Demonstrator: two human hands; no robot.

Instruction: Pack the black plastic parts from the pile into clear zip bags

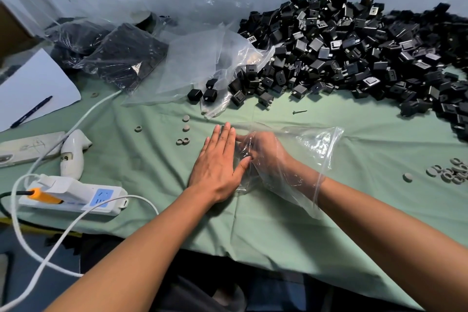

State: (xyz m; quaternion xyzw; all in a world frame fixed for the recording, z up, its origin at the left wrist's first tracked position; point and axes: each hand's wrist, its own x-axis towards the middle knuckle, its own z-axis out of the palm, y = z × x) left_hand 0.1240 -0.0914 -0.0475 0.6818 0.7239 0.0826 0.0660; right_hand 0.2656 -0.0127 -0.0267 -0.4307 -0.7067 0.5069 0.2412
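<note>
- Forearms reach in from the near edge over the green cloth (253, 235), the widest thing under both hands.
- Beyond the right hand and off to its right, the pile (354, 53) of black parts sprawls across the far cloth; a few strays lie just beyond the left fingertips.
- Far off to the left hand's left, filled bags (121, 56) lie sealed, with empty bags (197, 63) between them and the pile.
- Right hand (263, 152) sits inside a clear bag (311, 149), wrist-deep through its mouth; its fingers look loosely bent, but the film blurs them, so I cannot tell whether they hold anything.
- Left hand (217, 162) lies flat, fingers straight and together, pressing the bag's closed end to the cloth just left of the right hand.
- By my reading the step is opening the bag out before loading. To do it well: keep the left palm down so the bag cannot slide, spread the inner fingers to part the stuck film fully, and leave the zip edge, which trails to the right hand's right, unfolded.
- Left of the left hand sit a power strip (76, 197) and a white cable (50, 248).
- Small grey rings (182, 141) lie just beyond and left of the left hand, more sit far right of the right wrist, and a screw (299, 111) rests beyond the right hand.
</note>
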